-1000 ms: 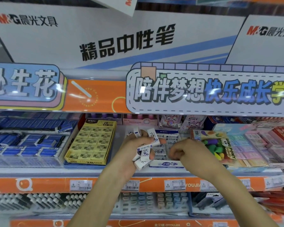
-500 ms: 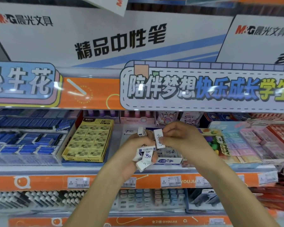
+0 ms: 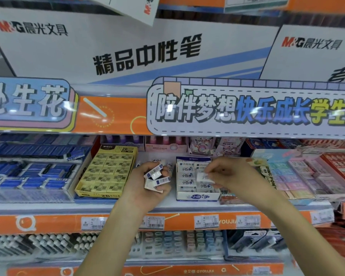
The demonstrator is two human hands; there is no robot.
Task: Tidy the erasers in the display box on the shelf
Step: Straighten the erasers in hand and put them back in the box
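Note:
A white and blue display box (image 3: 197,196) stands on the shelf with rows of white erasers (image 3: 185,175) inside it. My left hand (image 3: 145,188) hovers just left of the box, shut on a bunch of several white erasers with blue bands (image 3: 155,177). My right hand (image 3: 233,176) is over the box's right half and pinches a single white eraser (image 3: 202,177) between thumb and fingers, low over the rows. One loose eraser (image 3: 157,161) lies on the shelf behind my left hand.
A yellow box of 2B erasers (image 3: 108,172) stands left of the display box, and blue packs (image 3: 28,172) lie further left. Pastel and red eraser boxes (image 3: 307,174) fill the right. The orange shelf edge (image 3: 68,223) carries price tags; a big sign (image 3: 247,108) overhangs above.
My right hand took one eraser from the bunch in my left hand and carried it right and down over the display box. My left hand drifted slightly left.

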